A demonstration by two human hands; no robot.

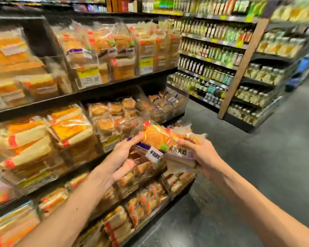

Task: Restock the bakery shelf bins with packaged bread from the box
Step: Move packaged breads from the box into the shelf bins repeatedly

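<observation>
Nearest the lens, the left forearm (70, 207) and right forearm (257, 202) come in from the bottom edge and meet in front of the bakery shelf (89, 97). The left hand (122, 156) holds a bun packet (155, 138) from below. Its thumb lies along the packet's near edge and its fingers are curled under the wrapper, so the fingertips are hidden. The right hand (202, 154) grips a purple-labelled packet (181, 154), with the thumb pressed on top and the fingers wrapped round the underside. The two packets touch, and the bun packet's lower corner overlaps the purple one. Both are held in the air, just in front of the clear bins (114, 125) on the shelf's middle tier and resting in none of them.

These bins hold round buns in clear wrappers. The bins to their left hold long orange-and-white loaves (34, 139). The tiers above and below are also packed with wrapped bread, though much of it is blurred. Across the grey floor (257, 175), further shelving carries rows of bottles (212, 56), whose labels are too smeared to read
</observation>
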